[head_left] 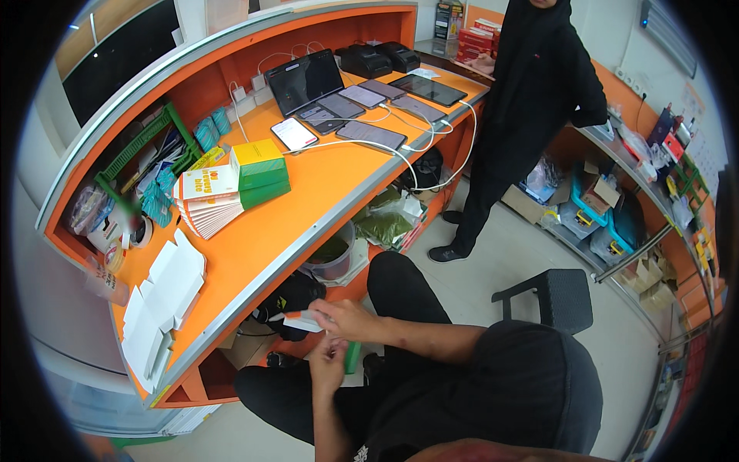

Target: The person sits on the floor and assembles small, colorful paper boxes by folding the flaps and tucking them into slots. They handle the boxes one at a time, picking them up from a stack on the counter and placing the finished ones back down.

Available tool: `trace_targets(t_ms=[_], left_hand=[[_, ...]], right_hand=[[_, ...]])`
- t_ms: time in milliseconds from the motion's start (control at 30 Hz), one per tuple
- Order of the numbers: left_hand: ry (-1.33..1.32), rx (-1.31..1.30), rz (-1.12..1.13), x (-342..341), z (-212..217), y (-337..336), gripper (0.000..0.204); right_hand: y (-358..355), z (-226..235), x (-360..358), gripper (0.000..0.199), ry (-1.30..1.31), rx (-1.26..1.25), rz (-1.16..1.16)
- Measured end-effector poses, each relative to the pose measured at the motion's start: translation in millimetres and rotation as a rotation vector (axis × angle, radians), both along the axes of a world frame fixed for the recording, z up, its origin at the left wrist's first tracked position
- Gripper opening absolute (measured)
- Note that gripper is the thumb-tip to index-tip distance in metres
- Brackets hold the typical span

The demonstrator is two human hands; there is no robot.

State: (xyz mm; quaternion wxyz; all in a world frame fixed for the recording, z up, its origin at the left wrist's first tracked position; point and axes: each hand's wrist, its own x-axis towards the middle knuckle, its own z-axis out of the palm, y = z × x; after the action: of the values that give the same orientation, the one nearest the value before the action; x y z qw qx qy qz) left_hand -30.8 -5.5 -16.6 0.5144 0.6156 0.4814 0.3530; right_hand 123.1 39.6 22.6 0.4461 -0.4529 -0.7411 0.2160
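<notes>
Over my lap, my right hand (342, 318) and my left hand (329, 356) come together on a small carton (302, 322). Its white flap with an orange edge sticks out to the left of my right fingers, and a green part shows below them, beside my left hand. Both hands are closed on it; the fingers hide its middle. On the orange desk (308, 192) to the left lie a fanned stack of flat cartons (209, 204) in white, orange and green, a yellow-and-green pile of cartons (263, 171), and opened-out white cartons (168, 289).
Several phones (372, 134), a laptop (304, 83) and white cables (400, 158) cover the desk's far part. A person in black (531, 77) stands beyond. A dark stool (566, 300) stands at right, before shelves with blue bins (593, 202). A bucket (335, 258) sits under the desk.
</notes>
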Motion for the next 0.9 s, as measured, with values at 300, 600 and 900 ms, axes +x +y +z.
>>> trace_targets(t_ms=[300, 600, 900], left_hand=[[-0.766, -0.167, 0.517, -15.7, 21.4, 26.6, 0.024], [-0.369, 0.085, 0.590, 0.9, 41.0, 36.1, 0.034], [-0.515, 0.310, 0.396, 12.6, 66.0, 28.7, 0.022]], right_hand=[[-11.9, -7.9, -2.4, 0.023, -0.019, 0.101, 0.043], [2.7, 10.5, -8.0, 0.019, 0.480, -0.295, 0.101], [-0.6, 45.6, -3.6, 0.024, 0.692, -0.336, 0.119]])
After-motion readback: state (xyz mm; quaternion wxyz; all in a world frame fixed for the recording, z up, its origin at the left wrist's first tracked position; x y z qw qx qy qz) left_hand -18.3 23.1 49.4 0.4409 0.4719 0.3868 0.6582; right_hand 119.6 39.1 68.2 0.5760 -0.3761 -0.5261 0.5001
